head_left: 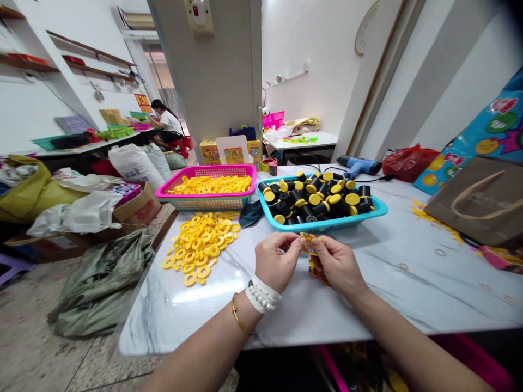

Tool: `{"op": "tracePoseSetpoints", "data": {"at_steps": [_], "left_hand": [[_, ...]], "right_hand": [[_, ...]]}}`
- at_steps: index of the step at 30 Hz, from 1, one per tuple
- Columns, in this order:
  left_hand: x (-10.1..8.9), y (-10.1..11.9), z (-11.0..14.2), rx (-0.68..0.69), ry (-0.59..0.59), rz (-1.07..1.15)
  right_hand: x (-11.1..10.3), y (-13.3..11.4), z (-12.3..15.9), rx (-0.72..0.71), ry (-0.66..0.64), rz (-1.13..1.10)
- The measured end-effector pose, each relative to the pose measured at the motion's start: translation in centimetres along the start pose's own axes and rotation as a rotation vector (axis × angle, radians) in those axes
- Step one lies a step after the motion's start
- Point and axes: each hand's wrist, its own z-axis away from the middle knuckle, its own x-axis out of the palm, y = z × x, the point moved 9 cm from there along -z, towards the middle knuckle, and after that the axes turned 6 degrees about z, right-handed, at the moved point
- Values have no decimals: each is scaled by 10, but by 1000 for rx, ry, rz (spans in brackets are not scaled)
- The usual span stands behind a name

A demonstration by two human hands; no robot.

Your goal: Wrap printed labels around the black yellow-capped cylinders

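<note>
Between both hands, just in front of the blue basket, is a small printed yellow-orange sticker strip (308,243). My left hand (278,258) pinches its left end with thumb and forefinger. At the other end, my right hand (337,264) is closed on the strip, and a lower part (316,269) hangs by the palm, partly covered by the fingers. The blue basket (327,222) holds many black cylinders with yellow caps (314,198). To the left of my left hand, a pile of yellow plastic rings (200,245) lies on the white marbled table (229,305).
A pink basket (163,191) of yellow pieces stands at back left, before printed boxes (210,151). A blue heat gun (362,165), a red plastic bag (411,162) and a brown paper bag (478,201) are on the right. A person (167,122) sits at a far table.
</note>
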Motion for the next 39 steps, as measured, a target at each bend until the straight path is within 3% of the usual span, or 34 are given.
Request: {"op": "tracePoseSetpoints", "data": {"at_steps": [5,8,11,17,21,23,25,27,29,32,35,37,39], "left_hand": [[14,-19,0,-187,-107,175],[13,-25,0,-251,-70,263],[11,-30,1,-311,-43,310],[17,-39,4,-449,-135,414],[8,-42,-5,-467,-114,431],[1,-45,-11,-484,-68,502],[-5,-48,-18,-497,-25,592],[-12,-50,-23,-507,16,648],[-18,-51,-27,-527,51,669],[-22,-50,-28,-572,62,713],[-22,-50,-28,-599,58,780],[-21,-51,-29,-615,64,821],[-19,-53,-28,-646,48,866]], "right_hand": [[0,-3,-1,-83,9,-21],[0,-7,-1,-122,29,-5],[0,-9,1,-148,67,52],[0,-33,-2,-308,68,274],[-15,-80,-32,-531,210,552],[-8,-97,-58,-654,235,803],[10,-94,-92,-666,124,1040],[22,-86,-118,-635,50,1118],[26,-83,-127,-624,52,1096],[17,-89,-112,-621,106,966],[-1,-83,-88,-457,9,447],[-1,-73,-75,-307,-104,95],[6,-70,-65,-243,-173,-59]]}}
